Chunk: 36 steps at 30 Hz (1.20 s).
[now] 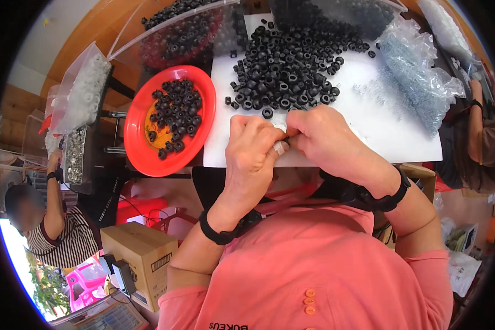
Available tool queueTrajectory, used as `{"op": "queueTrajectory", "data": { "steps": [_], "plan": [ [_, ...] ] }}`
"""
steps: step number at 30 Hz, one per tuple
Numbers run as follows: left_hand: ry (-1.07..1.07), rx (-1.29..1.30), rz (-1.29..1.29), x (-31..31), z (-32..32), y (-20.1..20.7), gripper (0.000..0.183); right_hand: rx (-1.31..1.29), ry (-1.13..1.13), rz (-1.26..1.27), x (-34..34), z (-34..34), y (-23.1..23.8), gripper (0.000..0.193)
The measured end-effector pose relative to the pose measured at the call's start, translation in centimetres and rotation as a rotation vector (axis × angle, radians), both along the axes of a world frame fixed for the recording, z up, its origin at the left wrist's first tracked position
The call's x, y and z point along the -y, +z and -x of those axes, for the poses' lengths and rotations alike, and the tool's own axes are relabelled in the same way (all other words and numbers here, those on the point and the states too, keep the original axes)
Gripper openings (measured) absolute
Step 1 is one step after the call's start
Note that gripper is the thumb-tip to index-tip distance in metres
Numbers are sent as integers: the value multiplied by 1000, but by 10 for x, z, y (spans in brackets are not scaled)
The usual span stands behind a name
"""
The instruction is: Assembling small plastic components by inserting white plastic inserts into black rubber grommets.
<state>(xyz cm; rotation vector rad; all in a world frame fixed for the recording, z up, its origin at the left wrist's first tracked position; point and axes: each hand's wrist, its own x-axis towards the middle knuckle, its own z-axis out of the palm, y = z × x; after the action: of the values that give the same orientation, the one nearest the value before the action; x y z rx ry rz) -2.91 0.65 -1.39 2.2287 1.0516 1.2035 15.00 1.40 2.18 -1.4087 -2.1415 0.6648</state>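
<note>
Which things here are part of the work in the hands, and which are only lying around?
In use: left hand and right hand, pinching a small part together; black rings heaped on the white board; red tray with more rings; bag of springs.

Lying about: cardboard box; pink stool.

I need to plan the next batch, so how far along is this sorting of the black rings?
Done, it seems: a modest heap of black rings lies in the red tray. In hand: the left hand and right hand meet at the white board's near edge, pinching something small, hard to make out. Left: a much larger loose pile of rings on the board, so most remains.
</note>
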Motion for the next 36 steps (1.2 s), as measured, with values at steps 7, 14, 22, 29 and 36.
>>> {"op": "queueTrajectory", "data": {
  "steps": [7,14,22,29,36],
  "plan": [
    [3,-92,-59,-3,0,2,21,106,-11,-18,-4,8,-5,13],
    [61,-26,-59,6,-1,1,21,-58,-95,-229,26,1,-14,27],
    [629,-58,-176,-13,60,46,33,-826,521,-158,105,-39,86,14],
    [381,-34,-238,4,17,31,38,-897,643,-191,113,-37,77,21],
    [60,6,-143,5,-45,33,28,-1002,783,-236,120,-38,69,33]
  ]
}}
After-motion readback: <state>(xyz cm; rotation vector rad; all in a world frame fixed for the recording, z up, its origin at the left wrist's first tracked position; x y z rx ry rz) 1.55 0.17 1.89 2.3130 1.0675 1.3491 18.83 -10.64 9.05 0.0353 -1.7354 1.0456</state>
